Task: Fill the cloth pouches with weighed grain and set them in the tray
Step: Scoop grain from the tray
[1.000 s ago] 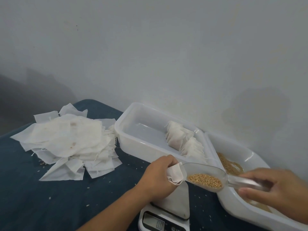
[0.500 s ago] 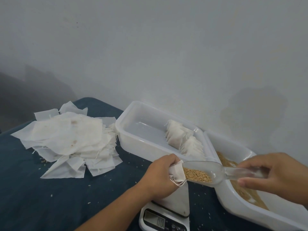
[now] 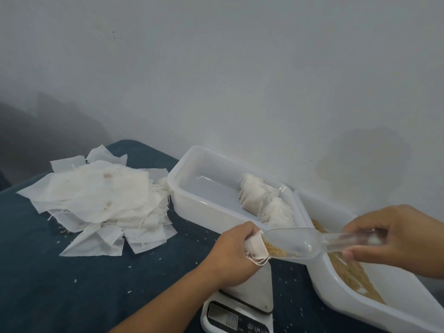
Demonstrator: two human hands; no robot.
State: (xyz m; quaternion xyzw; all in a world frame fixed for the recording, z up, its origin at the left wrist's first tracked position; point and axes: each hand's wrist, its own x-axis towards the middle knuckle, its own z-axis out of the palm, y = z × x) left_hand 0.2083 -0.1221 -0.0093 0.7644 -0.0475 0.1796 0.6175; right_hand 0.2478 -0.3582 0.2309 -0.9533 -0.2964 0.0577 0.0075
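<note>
A: What sits nearest?

B: One scale (image 3: pixel 242 306), at the bottom edge of the view, its display partly cut off. Above its plate the left hand (image 3: pixel 236 254) is curled round one cloth pouch (image 3: pixel 255 247) and holds its mouth open to the right.

A: And the other hand?

B: The right hand (image 3: pixel 398 239) grips the handle of one clear scoop (image 3: pixel 300 243), fingers wrapped over it, blurred. The scoop's lip is at the pouch mouth, tilted down to the left, with grain (image 3: pixel 276 251) lying at the low end, touching the cloth.

A: How many trays?

B: Two white ones, side by side, rims touching. The right tray (image 3: pixel 336 301) holds loose grain and runs off the right edge. The left tray (image 3: pixel 189 200) holds filled pouches (image 3: pixel 262 200) packed upright at its right end; I cannot count them exactly. The left part of its floor is bare.

A: Anything left of that?

B: One heap of empty pouches (image 3: pixel 101 203), just beside the left tray's corner, on the dark blue table (image 3: pixel 72 284). Stray grains dot the cloth between heap and scale. The table's far edge meets the wall (image 3: pixel 216 80) right behind both trays.
</note>
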